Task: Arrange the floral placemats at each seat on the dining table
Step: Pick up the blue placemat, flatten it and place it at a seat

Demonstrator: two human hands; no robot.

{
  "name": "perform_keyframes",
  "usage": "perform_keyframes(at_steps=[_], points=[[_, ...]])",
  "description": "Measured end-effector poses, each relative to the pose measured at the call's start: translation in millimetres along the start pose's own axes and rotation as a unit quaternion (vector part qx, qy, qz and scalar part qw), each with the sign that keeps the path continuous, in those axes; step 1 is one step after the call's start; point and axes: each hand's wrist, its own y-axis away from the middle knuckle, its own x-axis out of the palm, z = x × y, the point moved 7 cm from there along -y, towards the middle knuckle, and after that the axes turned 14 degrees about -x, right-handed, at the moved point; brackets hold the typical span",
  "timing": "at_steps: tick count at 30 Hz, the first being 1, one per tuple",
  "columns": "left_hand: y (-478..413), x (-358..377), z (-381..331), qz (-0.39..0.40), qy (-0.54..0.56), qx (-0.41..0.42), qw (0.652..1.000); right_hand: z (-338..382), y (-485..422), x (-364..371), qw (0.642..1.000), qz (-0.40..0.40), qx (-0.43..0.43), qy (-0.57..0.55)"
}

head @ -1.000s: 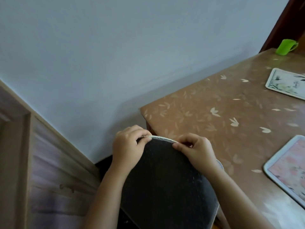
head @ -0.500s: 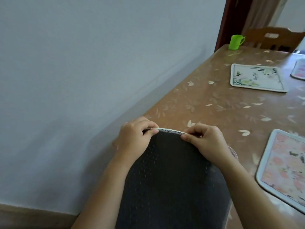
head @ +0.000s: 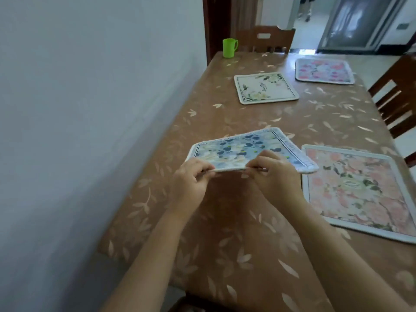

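Observation:
A blue floral placemat [head: 243,148] hangs nearly flat just above the brown dining table [head: 225,244], floral side up. My left hand [head: 191,181] pinches its near edge on the left, and my right hand [head: 274,174] pinches the same edge on the right. Its far corner lies close to or on the table; I cannot tell which. Three other placemats lie flat: a pink floral one [head: 360,190] to the right, a cream one with green leaves [head: 265,88] further back, and a pink-and-blue one [head: 324,70] at the far right.
A green cup [head: 229,47] stands at the table's far left corner by the wall [head: 90,109]. Wooden chairs stand at the far end [head: 265,39] and along the right side [head: 396,97]. A doorway opens beyond the table.
The placemat was held upright with its dark back toward me; now it is swung forward and down over the table, floral side up. My view has turned toward the table.

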Motion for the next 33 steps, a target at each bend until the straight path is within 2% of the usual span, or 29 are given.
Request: perform_keyframes(at_steps=[4, 7, 10, 20, 25, 28, 33], points=[[35.6, 50.1, 71.7, 0.116, -0.063, -0.054, 0.99, -39.0, 78.0, 59.4, 0.99, 0.094, 0.106, -0.003], [63.2, 73.5, 110.9, 0.19, -0.069, -0.094, 0.975, -54.9, 128.0, 89.8, 0.975, 0.121, 0.185, -0.027], [83.8, 85.7, 135.5, 0.241, -0.084, -0.111, 0.961, -56.7, 157.1, 107.6, 0.966, 0.141, 0.216, -0.035], [93.6, 88.5, 138.7, 0.243, -0.095, -0.064, 0.963, -45.4, 175.4, 113.0, 0.969, 0.131, 0.21, -0.007], [91.8, 87.4, 134.3, 0.224, -0.089, -0.068, 0.968, -29.9, 171.9, 112.4, 0.977, 0.118, 0.173, 0.026], [104.0, 94.0, 125.4, 0.243, -0.083, -0.05, 0.965, -18.9, 169.8, 119.0, 0.978, 0.127, 0.165, 0.018], [113.6, 93.6, 121.5, 0.287, -0.044, -0.058, 0.955, -24.2, 180.2, 118.3, 0.965, 0.128, 0.226, -0.02]])
